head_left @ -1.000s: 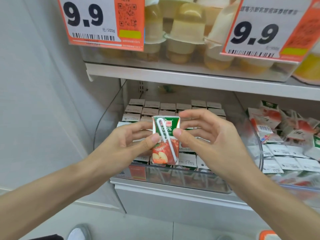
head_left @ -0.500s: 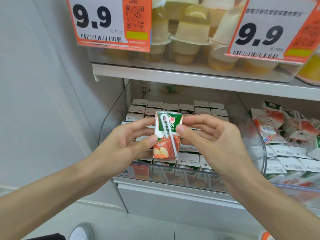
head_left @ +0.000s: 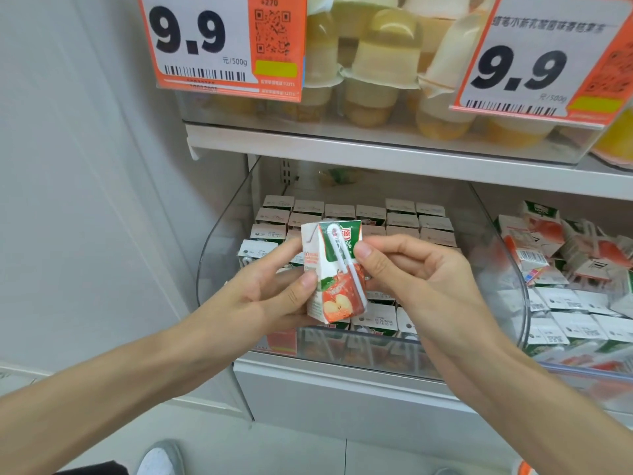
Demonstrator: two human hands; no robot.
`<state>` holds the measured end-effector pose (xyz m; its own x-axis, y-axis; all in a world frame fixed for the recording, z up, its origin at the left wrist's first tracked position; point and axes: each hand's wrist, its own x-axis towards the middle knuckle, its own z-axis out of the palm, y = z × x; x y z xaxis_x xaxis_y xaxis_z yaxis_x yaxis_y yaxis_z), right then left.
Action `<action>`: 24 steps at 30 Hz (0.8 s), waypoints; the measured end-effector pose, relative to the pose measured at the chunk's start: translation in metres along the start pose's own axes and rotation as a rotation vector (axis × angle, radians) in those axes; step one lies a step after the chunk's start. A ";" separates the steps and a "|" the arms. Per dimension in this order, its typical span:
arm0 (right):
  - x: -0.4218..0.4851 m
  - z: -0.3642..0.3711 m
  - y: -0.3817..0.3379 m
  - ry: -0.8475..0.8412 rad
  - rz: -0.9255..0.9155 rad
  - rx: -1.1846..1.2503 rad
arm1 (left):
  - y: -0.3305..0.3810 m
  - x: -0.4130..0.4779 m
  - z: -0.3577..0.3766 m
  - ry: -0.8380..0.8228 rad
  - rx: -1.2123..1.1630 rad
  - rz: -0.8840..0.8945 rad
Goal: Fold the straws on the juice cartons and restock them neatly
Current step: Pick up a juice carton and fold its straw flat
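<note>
View: head
Juice carton [head_left: 331, 305]: held upright with a slight tilt, in front of the clear bin [head_left: 219, 241] on the lower shelf level; green top, red apple print on the front face.
Straw [head_left: 343, 260]: white, bent over at its upper end, lying diagonally against the carton's front face.
Left hand [head_left: 270, 296]: grips the carton's left side, thumb on the front edge, fingers behind it.
Right hand [head_left: 421, 279]: pinches the carton's upper right edge, thumb tip just beside the straw, fingers curled behind.
Stocked cartons [head_left: 400, 217]: stand in tidy rows inside the clear bin, tops upward.
Loose cartons [head_left: 565, 269]: lie jumbled in the neighbouring bin to the right.
Shelf [head_left: 376, 156]: white, above the bins; carries jelly cups [head_left: 380, 63].
Price tags [head_left: 219, 42]: orange and white, each marked 9.9, hanging in front of the cups.
</note>
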<state>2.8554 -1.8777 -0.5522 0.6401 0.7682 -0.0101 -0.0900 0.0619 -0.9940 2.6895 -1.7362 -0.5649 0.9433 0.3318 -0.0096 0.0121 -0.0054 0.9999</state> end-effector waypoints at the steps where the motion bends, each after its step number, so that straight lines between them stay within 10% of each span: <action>1: 0.000 0.000 0.000 -0.009 0.007 0.005 | 0.001 0.000 0.001 -0.018 -0.019 -0.009; 24: -0.001 0.008 0.003 -0.272 0.088 -0.024 | 0.004 0.004 -0.007 0.116 -0.095 -0.058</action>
<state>2.8487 -1.8732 -0.5541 0.4025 0.9128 -0.0697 -0.1158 -0.0248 -0.9930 2.6909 -1.7279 -0.5613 0.8973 0.4355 -0.0714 0.0285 0.1043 0.9941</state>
